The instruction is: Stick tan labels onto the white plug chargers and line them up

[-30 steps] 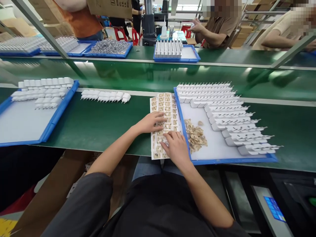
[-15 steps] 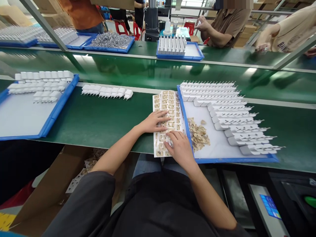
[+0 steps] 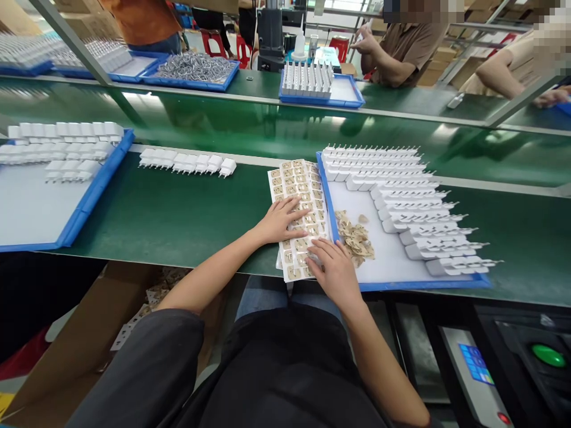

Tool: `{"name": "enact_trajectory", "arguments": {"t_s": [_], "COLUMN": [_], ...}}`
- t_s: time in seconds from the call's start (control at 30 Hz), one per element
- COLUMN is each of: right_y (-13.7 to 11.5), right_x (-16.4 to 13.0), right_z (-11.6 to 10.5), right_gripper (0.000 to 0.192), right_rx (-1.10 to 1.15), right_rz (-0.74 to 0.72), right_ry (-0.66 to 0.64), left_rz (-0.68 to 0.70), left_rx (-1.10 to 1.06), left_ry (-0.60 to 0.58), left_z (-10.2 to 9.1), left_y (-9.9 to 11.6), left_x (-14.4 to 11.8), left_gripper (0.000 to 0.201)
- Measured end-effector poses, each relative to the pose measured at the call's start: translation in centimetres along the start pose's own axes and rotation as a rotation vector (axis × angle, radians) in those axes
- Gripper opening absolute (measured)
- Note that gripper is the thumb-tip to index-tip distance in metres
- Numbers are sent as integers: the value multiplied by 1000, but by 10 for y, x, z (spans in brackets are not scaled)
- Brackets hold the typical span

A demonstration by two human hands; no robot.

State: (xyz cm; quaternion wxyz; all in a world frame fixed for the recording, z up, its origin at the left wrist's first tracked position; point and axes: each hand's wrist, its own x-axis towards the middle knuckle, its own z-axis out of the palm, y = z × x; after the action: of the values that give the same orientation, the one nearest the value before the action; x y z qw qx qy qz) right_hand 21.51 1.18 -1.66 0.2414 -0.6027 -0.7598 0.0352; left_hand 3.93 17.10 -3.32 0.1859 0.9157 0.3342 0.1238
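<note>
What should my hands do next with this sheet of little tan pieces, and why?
Probably peel one piece off the sheet with the right hand, whose fingers rest on its near rows, and drop it on the loose pile in the blue tray; the left hand pins the sheet.

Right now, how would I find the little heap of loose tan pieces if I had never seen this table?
Start at the blue-rimmed white tray on the green bench, the one filled with stepped rows of white pronged plugs. Look at its bare near-left part, just right of the white sheet of tan pieces that both hands press. The small pile of loose tan pieces lies there, jumbled, while the sheet's pieces sit in a neat grid.
</note>
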Motion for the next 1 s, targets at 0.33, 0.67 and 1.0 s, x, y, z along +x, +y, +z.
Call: {"name": "enact_trajectory", "arguments": {"t_s": [0.33, 0.67, 1.0], "right_y": [-2, -7, -16], "right_x": [0, -5, -8], "right_z": [-1, 0, 5], "right_gripper": [9, 23, 18], "right_rx": [50, -58, -42], "right_rz": [24, 26, 3], "right_ry": [-20, 55, 86], "left_rz": [12, 5, 12], "left_rx": [7, 24, 34], "left_ry": [-3, -22, -34], "left_z": [3, 1, -2], "left_y": [-1, 0, 0], "left_x": [-1, -1, -1], "left_gripper": [73, 74, 71]}}
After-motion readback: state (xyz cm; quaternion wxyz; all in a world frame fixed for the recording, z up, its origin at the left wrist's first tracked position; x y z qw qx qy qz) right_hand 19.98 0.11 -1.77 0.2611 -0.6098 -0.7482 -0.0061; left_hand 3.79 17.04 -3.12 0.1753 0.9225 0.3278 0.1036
